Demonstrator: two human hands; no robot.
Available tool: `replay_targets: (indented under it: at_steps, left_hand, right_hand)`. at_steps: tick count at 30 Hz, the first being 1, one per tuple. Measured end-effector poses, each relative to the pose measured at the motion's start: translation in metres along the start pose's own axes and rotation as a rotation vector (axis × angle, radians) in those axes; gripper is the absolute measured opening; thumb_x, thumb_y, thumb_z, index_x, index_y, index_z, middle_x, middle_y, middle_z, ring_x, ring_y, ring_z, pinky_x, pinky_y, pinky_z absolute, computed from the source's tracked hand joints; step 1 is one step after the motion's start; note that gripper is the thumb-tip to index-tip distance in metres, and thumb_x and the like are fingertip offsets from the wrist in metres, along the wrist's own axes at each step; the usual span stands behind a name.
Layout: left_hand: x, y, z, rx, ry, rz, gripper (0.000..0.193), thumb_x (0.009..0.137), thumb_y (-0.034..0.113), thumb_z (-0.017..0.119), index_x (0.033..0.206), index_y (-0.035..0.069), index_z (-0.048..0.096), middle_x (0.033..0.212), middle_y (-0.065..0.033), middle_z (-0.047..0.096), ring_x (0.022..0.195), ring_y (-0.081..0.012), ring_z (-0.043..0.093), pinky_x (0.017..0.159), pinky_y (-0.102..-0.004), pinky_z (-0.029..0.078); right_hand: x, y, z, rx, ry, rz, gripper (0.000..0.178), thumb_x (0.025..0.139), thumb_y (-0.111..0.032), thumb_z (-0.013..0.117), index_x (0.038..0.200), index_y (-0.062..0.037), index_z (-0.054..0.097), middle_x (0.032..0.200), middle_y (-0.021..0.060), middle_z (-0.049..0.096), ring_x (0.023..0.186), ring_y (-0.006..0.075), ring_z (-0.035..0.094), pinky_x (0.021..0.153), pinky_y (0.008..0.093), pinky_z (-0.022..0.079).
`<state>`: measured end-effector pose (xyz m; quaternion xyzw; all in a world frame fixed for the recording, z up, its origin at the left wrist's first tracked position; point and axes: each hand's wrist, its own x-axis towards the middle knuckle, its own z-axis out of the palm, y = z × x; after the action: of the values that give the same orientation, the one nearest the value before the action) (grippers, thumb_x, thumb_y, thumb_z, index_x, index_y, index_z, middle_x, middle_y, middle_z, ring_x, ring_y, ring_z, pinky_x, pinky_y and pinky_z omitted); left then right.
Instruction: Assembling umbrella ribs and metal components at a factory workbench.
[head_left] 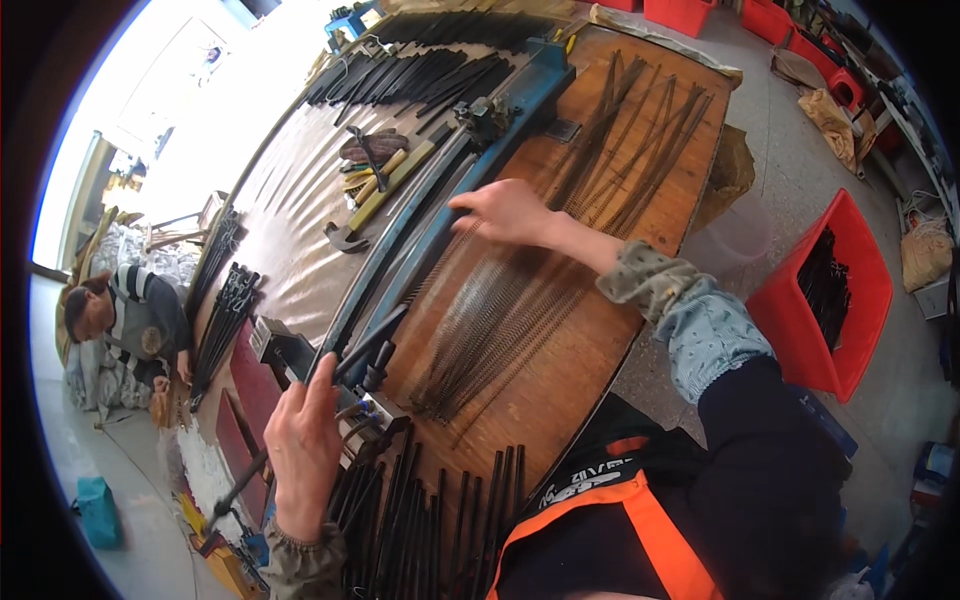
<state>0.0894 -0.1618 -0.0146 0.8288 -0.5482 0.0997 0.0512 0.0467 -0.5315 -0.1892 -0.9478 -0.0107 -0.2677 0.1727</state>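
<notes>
My left hand (303,445) is closed around a black tube (372,340) beside a blue metal rail (415,275). Farther up the bench, my right hand (505,212) pinches the end of a long thin coil spring (438,262), which slants down toward the tube's upper end. Whether the spring's lower end sits inside the tube or just at its mouth, I cannot tell. Under my right forearm, many similar coil springs (500,335) lie in a loose bundle on the wooden board (590,385). A small clamp-like fixture (375,415) stands just right of my left hand.
More springs (640,150) lie at the board's far end. Black rods (430,520) stand near my body; others (400,80) lie at the back. A hammer (347,238) rests beyond the rail. A red bin (835,290) is at right; another person (130,320) works at left.
</notes>
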Motion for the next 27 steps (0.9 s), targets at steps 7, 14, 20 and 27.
replay_targets:
  at_steps: [7,14,20,27]
  left_hand:
    - [-0.009,0.005,0.002,-0.008,0.046,-0.073,0.038,0.088,0.006,0.065,0.126,0.012,0.063,0.072,-0.0119,0.052,0.064,-0.0315,0.057,0.058,-0.0434,0.046]
    - [-0.052,0.001,-0.010,0.005,0.019,-0.127,0.039,0.087,0.003,0.065,0.126,0.012,0.064,0.076,-0.0123,0.054,0.069,-0.0302,0.058,0.061,-0.0419,0.046]
    - [-0.078,-0.002,-0.008,0.027,0.105,-0.143,0.039,0.088,-0.001,0.062,0.126,0.009,0.064,0.077,-0.0125,0.053,0.068,-0.0296,0.057,0.061,-0.0414,0.045]
    - [-0.102,-0.008,-0.006,-0.076,0.111,-0.260,0.036,0.090,0.000,0.061,0.126,0.008,0.061,0.082,-0.0154,0.058,0.071,-0.0353,0.058,0.063,-0.0439,0.046]
  right_hand:
    - [0.009,-0.073,-0.016,0.291,0.143,-0.058,0.054,0.089,-0.034,0.071,0.138,-0.0145,0.056,0.082,0.0066,0.071,0.070,0.0180,0.069,0.064,0.0308,0.056]
    - [0.006,-0.161,-0.015,0.371,0.400,-0.336,0.035,0.089,-0.023,0.071,0.122,-0.0114,0.069,0.070,0.0033,0.061,0.060,0.0158,0.057,0.056,0.0308,0.050]
    - [0.002,-0.193,0.000,0.581,0.377,-0.376,0.037,0.086,-0.024,0.074,0.121,-0.0161,0.070,0.069,-0.0001,0.058,0.059,0.0110,0.055,0.052,0.0277,0.046]
    - [0.015,-0.202,0.017,0.526,0.408,-0.445,0.038,0.089,-0.024,0.071,0.126,-0.0150,0.066,0.068,-0.0008,0.063,0.054,0.0095,0.056,0.045,0.0236,0.043]
